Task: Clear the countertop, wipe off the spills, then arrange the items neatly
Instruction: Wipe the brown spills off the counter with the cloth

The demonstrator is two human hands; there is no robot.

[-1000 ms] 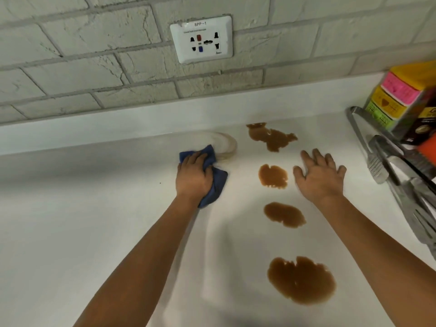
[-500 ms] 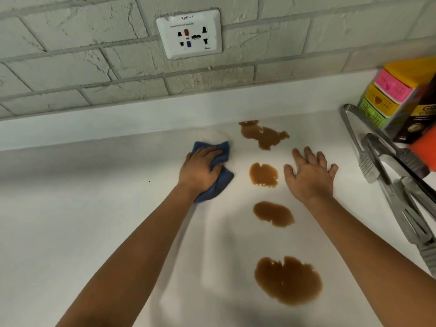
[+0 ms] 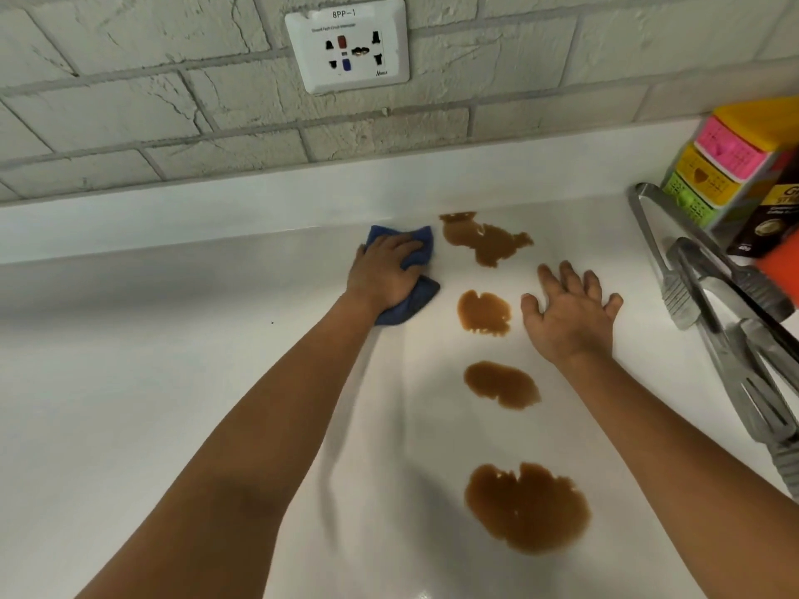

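Observation:
Several brown spills lie in a line on the white countertop (image 3: 129, 404): one by the back ledge (image 3: 484, 242), a small one (image 3: 483, 312), another below it (image 3: 501, 384), and the largest nearest me (image 3: 527, 508). My left hand (image 3: 382, 276) presses a blue cloth (image 3: 410, 302) flat on the counter, just left of the farthest spill. Fingers spread, my right hand (image 3: 570, 315) rests palm down on the counter right of the small spill, holding nothing.
Metal tongs (image 3: 674, 278) and other steel utensils (image 3: 752, 369) lie along the right edge. Behind them stands a stack of coloured boxes (image 3: 717, 166) and a dark packet (image 3: 774, 218). A white wall socket (image 3: 348, 45) sits in the brick wall above the back ledge.
My left hand has slid the blue cloth back toward the ledge and a little right; the pale smear it covered is gone. My right hand stays flat on the counter.

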